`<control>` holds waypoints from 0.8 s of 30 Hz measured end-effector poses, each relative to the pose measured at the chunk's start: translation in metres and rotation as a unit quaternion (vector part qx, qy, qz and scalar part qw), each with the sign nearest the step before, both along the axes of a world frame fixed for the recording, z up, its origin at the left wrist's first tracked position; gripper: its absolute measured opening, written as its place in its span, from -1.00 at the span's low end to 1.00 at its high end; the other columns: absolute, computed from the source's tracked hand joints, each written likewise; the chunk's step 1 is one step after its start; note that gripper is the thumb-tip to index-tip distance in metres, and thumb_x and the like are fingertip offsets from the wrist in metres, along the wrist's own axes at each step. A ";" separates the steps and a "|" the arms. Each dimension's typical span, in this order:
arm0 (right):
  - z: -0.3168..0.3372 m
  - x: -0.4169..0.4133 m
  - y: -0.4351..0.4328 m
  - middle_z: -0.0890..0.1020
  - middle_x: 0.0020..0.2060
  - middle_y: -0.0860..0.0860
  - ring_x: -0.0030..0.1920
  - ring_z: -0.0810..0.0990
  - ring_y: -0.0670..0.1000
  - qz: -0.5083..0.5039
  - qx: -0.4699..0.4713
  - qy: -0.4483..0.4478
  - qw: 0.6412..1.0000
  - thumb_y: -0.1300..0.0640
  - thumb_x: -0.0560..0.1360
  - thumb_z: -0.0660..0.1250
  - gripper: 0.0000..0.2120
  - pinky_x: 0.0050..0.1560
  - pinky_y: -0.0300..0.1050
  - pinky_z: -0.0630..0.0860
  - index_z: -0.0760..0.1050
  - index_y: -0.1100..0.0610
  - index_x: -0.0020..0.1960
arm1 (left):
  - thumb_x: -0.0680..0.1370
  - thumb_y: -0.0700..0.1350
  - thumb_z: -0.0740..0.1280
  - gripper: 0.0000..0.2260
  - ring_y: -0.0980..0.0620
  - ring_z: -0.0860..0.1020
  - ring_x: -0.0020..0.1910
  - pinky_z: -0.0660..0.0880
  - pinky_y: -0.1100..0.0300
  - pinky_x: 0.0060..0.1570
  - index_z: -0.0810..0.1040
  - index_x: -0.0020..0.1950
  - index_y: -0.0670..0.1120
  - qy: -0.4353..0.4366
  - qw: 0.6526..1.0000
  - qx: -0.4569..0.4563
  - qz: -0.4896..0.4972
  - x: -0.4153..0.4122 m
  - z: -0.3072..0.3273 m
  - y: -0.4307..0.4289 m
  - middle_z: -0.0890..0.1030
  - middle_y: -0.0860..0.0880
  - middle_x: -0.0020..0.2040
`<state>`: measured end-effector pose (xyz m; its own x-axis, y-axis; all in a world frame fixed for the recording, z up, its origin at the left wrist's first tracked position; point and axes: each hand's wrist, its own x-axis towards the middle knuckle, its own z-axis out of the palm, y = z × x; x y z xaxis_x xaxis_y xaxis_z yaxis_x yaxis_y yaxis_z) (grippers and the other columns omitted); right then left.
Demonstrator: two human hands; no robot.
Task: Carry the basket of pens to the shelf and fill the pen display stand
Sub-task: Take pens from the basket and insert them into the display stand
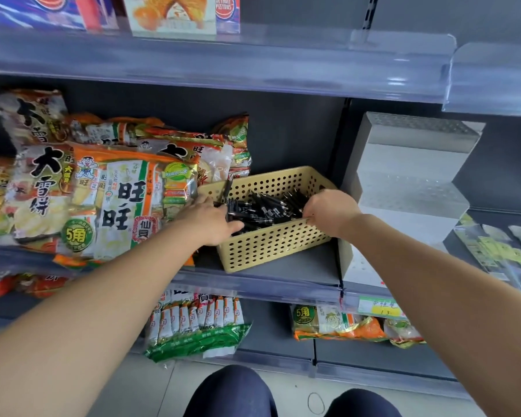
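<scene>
**Head view: basket (271, 245) of pens (262, 209) on the shelf (286, 270)**

My right hand (331, 212) clenches the basket's near rim. My left hand (211, 221) reaches in over the pens; whether it grasps any, I cannot tell. The white stepped display stand (409, 188) stands just beside.

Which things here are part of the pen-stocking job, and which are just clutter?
Job: beige perforated plastic basket; black pens in it; white stepped display stand; right hand gripping its rim; left hand at the pens.
Just there: orange-and-white rice-cracker bags; snack packets on the lower shelf; boxes on the top shelf.
</scene>
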<state>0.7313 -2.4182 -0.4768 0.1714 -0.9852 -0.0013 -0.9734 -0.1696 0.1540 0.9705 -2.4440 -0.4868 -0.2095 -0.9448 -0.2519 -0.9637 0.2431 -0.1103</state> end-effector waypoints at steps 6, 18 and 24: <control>-0.007 -0.002 -0.007 0.63 -0.03 0.11 0.01 0.58 0.15 -0.115 -0.045 -0.025 0.992 0.42 0.46 0.18 -0.69 -0.09 -0.05 0.57 0.61 0.18 0.04 | 0.58 0.33 -0.13 -0.29 -0.18 0.40 0.33 0.36 0.01 0.24 0.46 0.36 -0.16 -0.069 0.996 -0.007 -0.052 -0.029 0.012 0.021 0.46 -0.20 0.35; -0.002 0.023 -0.003 0.53 -0.30 0.05 -0.30 0.50 0.00 -0.243 -0.024 -0.307 0.920 -0.07 0.43 0.40 -0.62 -0.39 -0.21 0.34 0.38 0.14 -0.39 | 0.65 0.07 0.08 -0.64 -0.04 0.47 -0.05 0.37 0.13 -0.15 0.56 0.15 -0.11 -0.053 0.990 0.029 -0.130 -0.033 0.022 0.016 0.57 -0.09 0.07; -0.003 0.018 -0.014 0.50 -0.32 0.09 -0.37 0.47 0.03 -0.264 -0.040 -0.344 0.900 0.30 0.41 0.32 -0.79 -0.48 -0.24 0.30 0.39 0.18 -0.38 | 0.66 0.08 0.07 -0.63 -0.05 0.49 -0.14 0.41 0.13 -0.15 0.47 -0.16 -0.11 0.047 0.985 0.070 -0.152 -0.048 0.026 0.025 0.51 -0.05 -0.19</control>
